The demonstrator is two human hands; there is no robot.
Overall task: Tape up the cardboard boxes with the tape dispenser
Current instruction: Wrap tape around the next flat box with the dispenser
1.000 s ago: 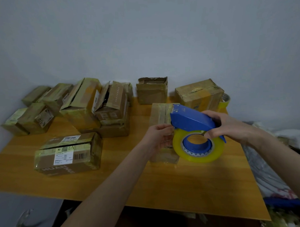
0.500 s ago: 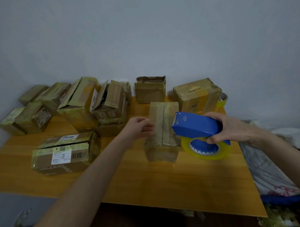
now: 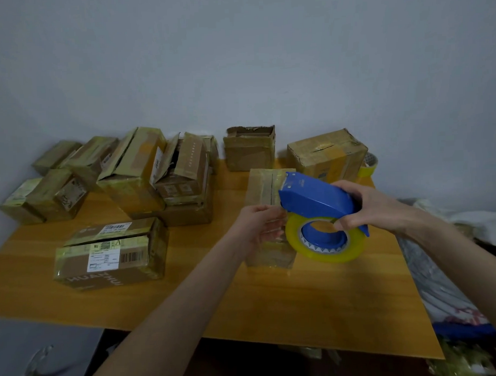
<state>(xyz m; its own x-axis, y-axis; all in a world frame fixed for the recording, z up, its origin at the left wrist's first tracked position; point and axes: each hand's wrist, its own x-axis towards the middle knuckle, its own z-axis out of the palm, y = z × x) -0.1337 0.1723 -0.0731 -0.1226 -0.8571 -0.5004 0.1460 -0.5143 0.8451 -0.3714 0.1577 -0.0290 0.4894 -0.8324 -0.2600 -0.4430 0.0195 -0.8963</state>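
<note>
Tape dispenser: just one, blue, held above the right half of the tabletop by the right hand, grip clamped around its rear. One yellow tape roll hangs on its hub. The left hand is at the dispenser's front edge with fingers curled. Whether that grip has pinched a tape end, I cannot tell, because anything clear there blurs into the box behind.

That's the centre box, lying on the tabletop and partly covered by both hands. Boxes all told: about a dozen, though the left pile overlaps too much for a firm count. Standing alone are a labelled box front left, an open-topped box at the back and a taped box back right. A second roll peeks out from behind that last one, mostly hidden.

The tabletop is orange wood against a plain pale wall. Rumpled fabric lies off the right edge, cut off by the frame.
</note>
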